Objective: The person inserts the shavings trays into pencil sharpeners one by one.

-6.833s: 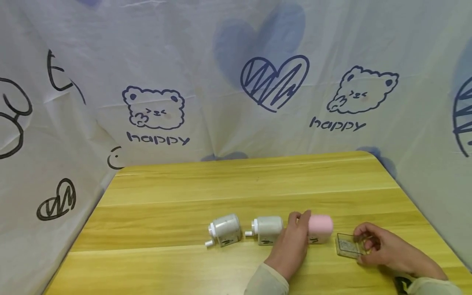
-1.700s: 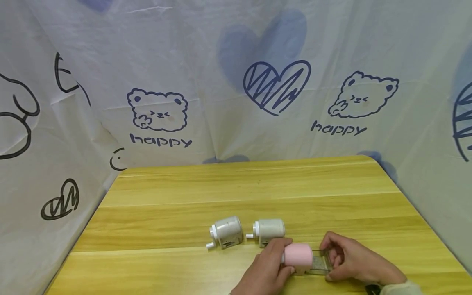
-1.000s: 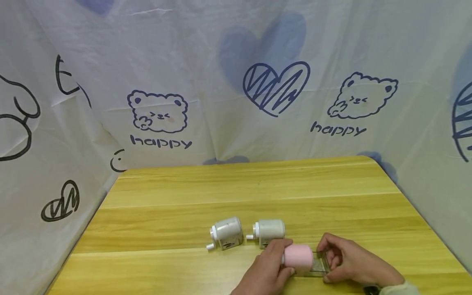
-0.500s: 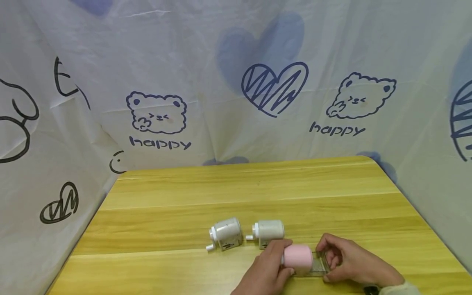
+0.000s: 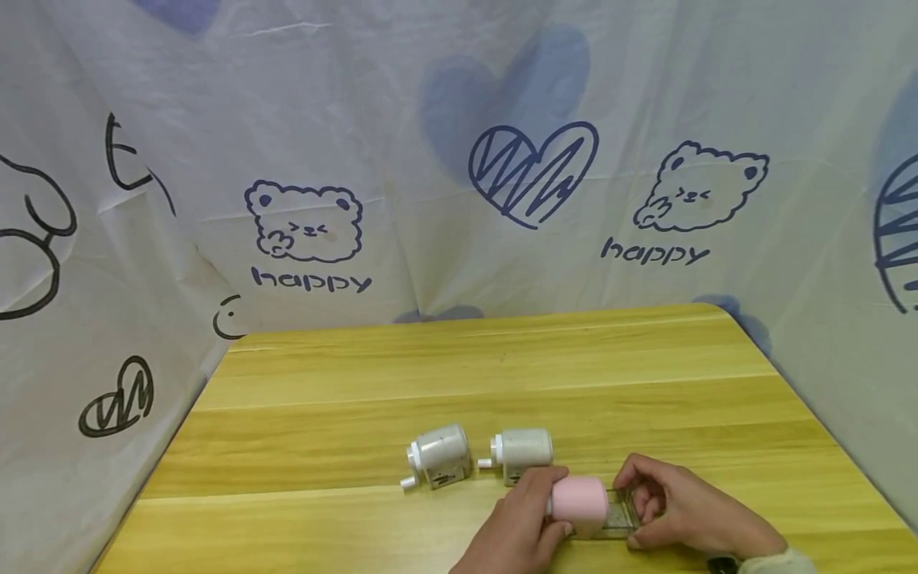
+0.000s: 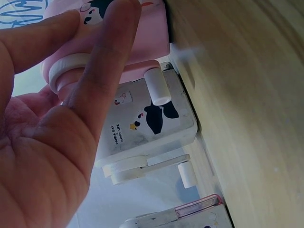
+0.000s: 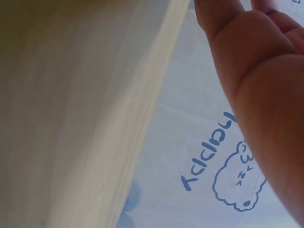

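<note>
My left hand (image 5: 518, 518) grips a pink hand-crank pencil sharpener (image 5: 579, 501) from its crank side, near the front of the table. In the left wrist view the sharpener (image 6: 149, 45) shows a panda picture and a white-tipped crank handle (image 6: 157, 86) below my fingers. My right hand (image 5: 692, 510) pinches the outer end of a clear shavings drawer (image 5: 617, 512), whose inner end meets the right side of the pink sharpener. Grey shavings lie in the drawer. The right wrist view shows my right hand (image 7: 261, 90), with the drawer out of sight.
Two whitish crank sharpeners, one at the left (image 5: 441, 456) and one in the middle (image 5: 527, 452), stand just behind my left hand, cranks facing left. The wooden table (image 5: 430, 367) ends at a white cloth backdrop (image 5: 430, 239) with printed bears and hearts.
Since the oldest frame, my left hand has brought the pink sharpener nearer and leftward, and my right hand has brought the drawer against its side. Over the last second, both hands stay nearly still.
</note>
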